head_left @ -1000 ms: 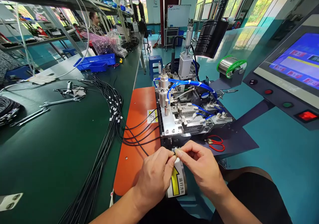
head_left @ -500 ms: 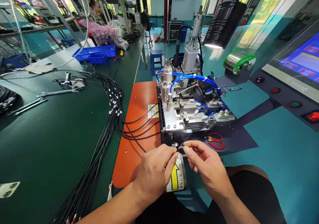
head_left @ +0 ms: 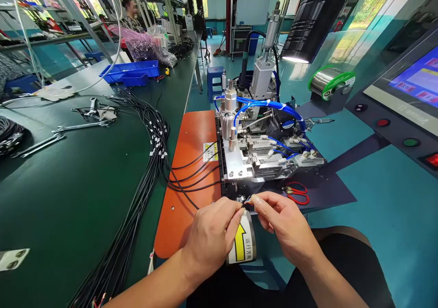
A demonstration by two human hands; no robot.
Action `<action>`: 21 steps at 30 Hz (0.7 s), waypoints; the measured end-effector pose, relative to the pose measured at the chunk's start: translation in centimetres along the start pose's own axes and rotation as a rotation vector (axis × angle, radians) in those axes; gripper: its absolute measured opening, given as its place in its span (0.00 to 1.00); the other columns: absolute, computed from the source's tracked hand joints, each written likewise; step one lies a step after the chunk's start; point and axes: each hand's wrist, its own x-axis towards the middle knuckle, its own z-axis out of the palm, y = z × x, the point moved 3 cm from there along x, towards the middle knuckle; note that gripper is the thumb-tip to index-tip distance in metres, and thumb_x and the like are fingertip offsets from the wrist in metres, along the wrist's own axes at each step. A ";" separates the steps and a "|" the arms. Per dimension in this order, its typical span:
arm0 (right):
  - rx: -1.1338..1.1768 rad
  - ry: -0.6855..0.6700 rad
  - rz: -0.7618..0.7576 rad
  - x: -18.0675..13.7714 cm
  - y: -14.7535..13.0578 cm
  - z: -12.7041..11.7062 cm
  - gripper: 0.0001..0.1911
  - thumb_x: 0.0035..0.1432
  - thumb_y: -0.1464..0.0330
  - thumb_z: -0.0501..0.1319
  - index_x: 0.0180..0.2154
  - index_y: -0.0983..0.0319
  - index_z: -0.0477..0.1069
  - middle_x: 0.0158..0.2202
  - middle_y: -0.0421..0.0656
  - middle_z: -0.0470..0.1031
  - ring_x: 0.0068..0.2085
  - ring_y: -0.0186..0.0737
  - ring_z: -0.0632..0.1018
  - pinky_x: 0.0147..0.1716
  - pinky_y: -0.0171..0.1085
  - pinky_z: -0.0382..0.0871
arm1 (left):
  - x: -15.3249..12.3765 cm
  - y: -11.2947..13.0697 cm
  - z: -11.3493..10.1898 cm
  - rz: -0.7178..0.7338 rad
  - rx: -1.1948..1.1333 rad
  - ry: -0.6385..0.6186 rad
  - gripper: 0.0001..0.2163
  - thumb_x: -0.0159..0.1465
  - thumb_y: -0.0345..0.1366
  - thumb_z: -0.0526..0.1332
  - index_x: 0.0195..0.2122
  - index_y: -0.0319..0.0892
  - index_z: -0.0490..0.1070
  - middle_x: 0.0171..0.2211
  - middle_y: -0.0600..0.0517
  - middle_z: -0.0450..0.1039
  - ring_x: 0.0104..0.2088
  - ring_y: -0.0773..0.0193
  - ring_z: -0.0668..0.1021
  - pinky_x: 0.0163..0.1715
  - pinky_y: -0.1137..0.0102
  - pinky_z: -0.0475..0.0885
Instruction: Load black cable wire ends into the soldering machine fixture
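My left hand is closed in a pinch on the end of a black cable that runs back over the orange plate. Thin coloured wires fan out from the cable end between my two hands. The fingertips of my right hand are closed on these wires. Just behind the hands stands a metal machine with blue air tubes, and several black cables lead into its left side. Below my fingers is a rounded part with a yellow arrow label.
A long bundle of black cables with white tags lies on the green bench. Wrenches and a blue tray are farther back. Red-handled scissors, a solder wire spool, a lamp and a control panel are at the right. Someone sits far left.
My right hand has shifted very slightly, its fingertips still at the wires. The left hand keeps its place. The view has turned a little, moving the panel and lamp rightward.
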 end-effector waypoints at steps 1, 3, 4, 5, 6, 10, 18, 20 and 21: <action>0.019 0.000 0.005 0.0 0.0 0.0 0.32 0.61 0.45 0.62 0.37 0.72 0.66 0.25 0.43 0.56 0.25 0.25 0.57 0.22 0.25 0.52 | 0.0 0.0 0.0 -0.009 -0.001 0.001 0.06 0.69 0.34 0.55 0.36 0.40 0.70 0.30 0.55 0.65 0.30 0.74 0.66 0.32 0.75 0.59; 0.059 0.001 0.013 0.0 0.1 0.1 0.32 0.60 0.45 0.62 0.36 0.71 0.65 0.26 0.42 0.55 0.25 0.25 0.57 0.21 0.25 0.51 | 0.0 -0.1 0.0 -0.024 0.001 0.001 0.06 0.69 0.34 0.55 0.36 0.40 0.70 0.30 0.55 0.65 0.30 0.75 0.66 0.32 0.75 0.59; 0.067 0.000 0.013 0.0 0.1 0.2 0.32 0.60 0.45 0.62 0.37 0.71 0.65 0.26 0.42 0.54 0.25 0.25 0.57 0.21 0.25 0.50 | 0.0 -0.1 0.0 -0.027 0.002 0.003 0.06 0.69 0.34 0.55 0.36 0.40 0.70 0.30 0.55 0.65 0.30 0.75 0.66 0.32 0.75 0.59; 0.070 -0.003 0.010 0.0 0.2 0.2 0.32 0.60 0.45 0.62 0.37 0.71 0.65 0.26 0.43 0.54 0.25 0.25 0.57 0.22 0.25 0.50 | -0.1 -0.1 0.0 -0.030 0.006 0.005 0.06 0.69 0.34 0.55 0.36 0.40 0.69 0.30 0.55 0.65 0.30 0.75 0.66 0.32 0.75 0.59; 0.071 -0.005 0.004 0.0 0.2 0.3 0.32 0.61 0.45 0.62 0.38 0.71 0.65 0.26 0.43 0.55 0.26 0.25 0.58 0.22 0.24 0.51 | -0.1 0.0 0.0 -0.031 0.011 0.006 0.06 0.69 0.34 0.55 0.35 0.40 0.69 0.30 0.55 0.65 0.30 0.75 0.66 0.32 0.75 0.59; 0.101 -0.013 0.004 -0.1 0.4 0.3 0.32 0.61 0.45 0.61 0.38 0.71 0.64 0.27 0.43 0.56 0.27 0.25 0.58 0.23 0.24 0.51 | 0.0 0.2 -0.1 -0.033 0.035 0.005 0.07 0.69 0.34 0.55 0.34 0.39 0.69 0.29 0.55 0.64 0.29 0.74 0.66 0.31 0.75 0.59; 0.102 -0.028 0.046 -0.2 -0.2 0.4 0.32 0.61 0.44 0.61 0.36 0.71 0.63 0.26 0.42 0.54 0.26 0.25 0.57 0.22 0.25 0.50 | 0.0 0.4 -0.2 0.013 0.102 0.015 0.08 0.68 0.32 0.55 0.32 0.38 0.68 0.28 0.54 0.63 0.28 0.72 0.64 0.30 0.73 0.57; 0.084 -0.033 0.052 -0.1 -0.2 0.4 0.32 0.61 0.45 0.61 0.34 0.71 0.61 0.25 0.42 0.54 0.25 0.24 0.56 0.21 0.25 0.49 | 0.1 0.5 -0.4 0.032 0.111 0.013 0.08 0.68 0.32 0.55 0.31 0.38 0.67 0.27 0.53 0.62 0.28 0.72 0.63 0.30 0.73 0.56; 0.078 -0.034 0.058 -0.1 -0.1 0.4 0.32 0.61 0.45 0.61 0.33 0.71 0.61 0.25 0.42 0.54 0.25 0.24 0.56 0.21 0.25 0.49 | 0.2 0.6 -0.4 0.042 0.115 0.014 0.08 0.68 0.31 0.55 0.30 0.38 0.66 0.27 0.53 0.62 0.28 0.71 0.63 0.30 0.72 0.56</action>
